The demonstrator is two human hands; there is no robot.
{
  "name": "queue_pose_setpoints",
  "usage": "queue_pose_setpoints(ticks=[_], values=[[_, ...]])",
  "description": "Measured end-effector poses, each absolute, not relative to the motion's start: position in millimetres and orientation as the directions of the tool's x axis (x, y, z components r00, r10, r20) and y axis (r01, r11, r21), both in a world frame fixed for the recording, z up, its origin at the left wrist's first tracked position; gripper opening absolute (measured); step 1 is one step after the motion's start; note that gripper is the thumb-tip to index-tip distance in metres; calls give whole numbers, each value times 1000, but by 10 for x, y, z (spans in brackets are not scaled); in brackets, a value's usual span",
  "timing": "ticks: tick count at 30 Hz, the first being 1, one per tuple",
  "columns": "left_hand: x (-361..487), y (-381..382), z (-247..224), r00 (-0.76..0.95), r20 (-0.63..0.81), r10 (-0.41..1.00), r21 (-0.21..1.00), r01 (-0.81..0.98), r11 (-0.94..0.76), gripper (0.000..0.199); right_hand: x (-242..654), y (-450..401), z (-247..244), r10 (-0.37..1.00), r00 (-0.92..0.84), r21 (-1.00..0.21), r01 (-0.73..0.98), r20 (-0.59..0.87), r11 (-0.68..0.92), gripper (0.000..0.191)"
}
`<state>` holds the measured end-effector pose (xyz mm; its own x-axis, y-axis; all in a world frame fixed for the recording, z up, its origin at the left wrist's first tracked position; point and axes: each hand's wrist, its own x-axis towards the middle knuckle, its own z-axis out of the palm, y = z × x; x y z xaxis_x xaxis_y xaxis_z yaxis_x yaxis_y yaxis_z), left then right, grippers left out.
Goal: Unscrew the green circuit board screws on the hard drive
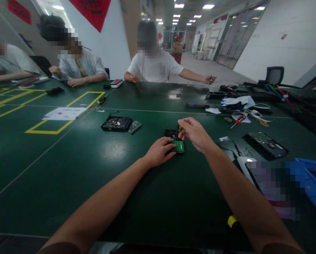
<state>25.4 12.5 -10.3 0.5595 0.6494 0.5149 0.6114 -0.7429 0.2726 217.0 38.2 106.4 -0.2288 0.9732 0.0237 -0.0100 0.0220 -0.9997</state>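
A small black hard drive [171, 133] with a green circuit board [179, 146] lies on the green table in front of me. My left hand [160, 151] grips it from the left, fingers over its top and thumb along the near edge. Above the drive, my right hand [193, 133] pinches a black-and-yellow screwdriver [179, 129], held roughly upright. Its tip points down at the drive; whether it touches a screw cannot be made out. To the left lie a larger opened hard drive [117, 123] and a loose circuit board [135, 127].
Another hard drive [266, 144] and a blue bin [310, 183] are at my right. Beyond them lie a red screwdriver [236, 122], white gloves [238, 103] and cables. A paper sheet [64, 113] lies left. Several people sit across the table.
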Motion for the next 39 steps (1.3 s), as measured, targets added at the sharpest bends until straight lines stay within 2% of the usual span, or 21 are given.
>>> queue_pose_setpoints(ticks=[3,6,12,24,28,39], values=[[255,134,-113,564,515,645,265,611,-746,36,2168,346,1112,970,-242,-998,-62,9,-6,20],[254,136,-125,562,515,648,259,618,-742,35,2186,341,1146,964,-263,-999,-44,26,15,11],[247,127,-122,562,510,652,261,621,-739,36,2222,403,1123,970,-235,-994,65,69,87,20],[252,123,-97,560,513,651,276,611,-742,36,2167,345,1146,979,-203,-993,-112,-21,-44,12],[254,115,-77,555,514,654,288,606,-741,35,2195,351,1183,975,-221,-997,-75,-10,-27,5],[248,123,-107,558,497,664,271,627,-730,36,2209,397,1125,967,-250,-997,36,52,63,20]])
